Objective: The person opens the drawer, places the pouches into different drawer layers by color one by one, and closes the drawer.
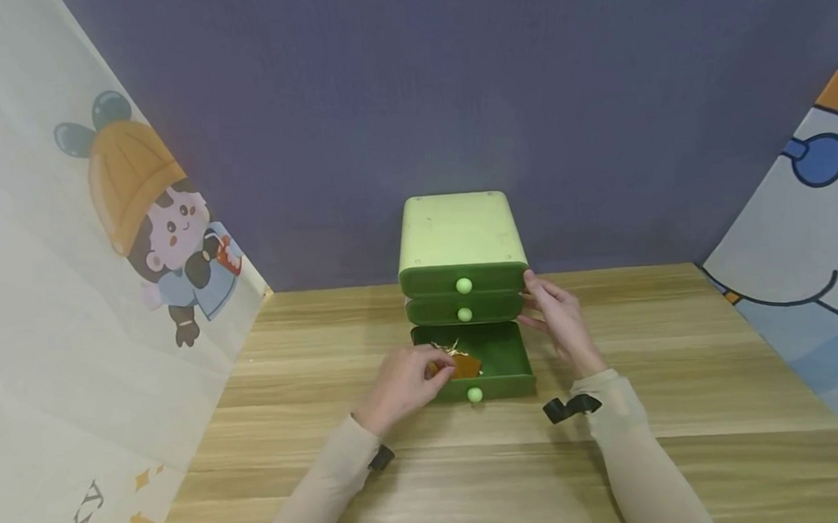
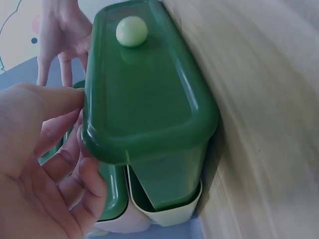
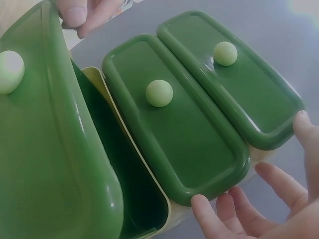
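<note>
A small cabinet [image 1: 460,228] with a pale green body and three dark green drawers stands against the back wall. Its bottom drawer [image 1: 505,352] is pulled out. Inside lie a flat orange-brown piece [image 1: 469,365] and a small bundle of thin pale-gold strands [image 1: 452,349]. My left hand [image 1: 405,381] reaches over the drawer's front, fingers bent and fingertips close over the brown piece; I cannot tell whether they hold anything. With fingers spread, my right hand [image 1: 563,321] touches the cabinet's right side, the thumb at the corner of the top drawer [image 3: 234,74].
The middle drawer [image 3: 174,119] is pushed in, with a round pale green knob [image 3: 159,93] on its front. Wood-grain tabletop [image 1: 308,322] surrounds the cabinet. Behind is a dark blue wall [image 1: 299,141]; printed cartoon panels [image 1: 28,258] flank the table.
</note>
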Demonstrator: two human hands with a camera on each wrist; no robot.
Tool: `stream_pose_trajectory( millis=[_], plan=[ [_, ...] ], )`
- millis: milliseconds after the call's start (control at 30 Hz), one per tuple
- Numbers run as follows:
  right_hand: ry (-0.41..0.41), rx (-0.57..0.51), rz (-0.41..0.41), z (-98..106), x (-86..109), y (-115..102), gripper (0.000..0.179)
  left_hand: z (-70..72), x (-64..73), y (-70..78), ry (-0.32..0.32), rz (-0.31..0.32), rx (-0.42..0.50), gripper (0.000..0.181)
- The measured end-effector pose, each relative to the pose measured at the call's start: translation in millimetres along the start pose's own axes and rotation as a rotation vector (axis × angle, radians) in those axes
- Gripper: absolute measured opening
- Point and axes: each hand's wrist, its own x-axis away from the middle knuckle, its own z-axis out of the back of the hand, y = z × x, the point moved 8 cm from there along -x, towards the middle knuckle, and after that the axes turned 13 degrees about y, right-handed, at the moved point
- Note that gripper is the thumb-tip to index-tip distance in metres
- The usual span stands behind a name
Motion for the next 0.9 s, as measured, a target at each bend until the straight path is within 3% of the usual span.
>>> stream_pose_trajectory(
  millis=[400, 600, 900],
  plan=[
    [0.015, -0.004, -0.001, 1, 0.5, 0, 0.082, 7.0, 9.8, 19.1, 0.017, -0.028, 0.0, 0.009],
    [0.008, 0.005, 0.007, 0, -0.2, 0, 0.082, -0.3, 13.3, 33.7, -0.034, -0.052, 0.019, 0.011],
    [0.016, -0.011, 0.001, 0, -1.4, 1, 0.082, -24.4, 22.1, 43.1, -0.149, -0.039, 0.036, 0.013]
  ],
)
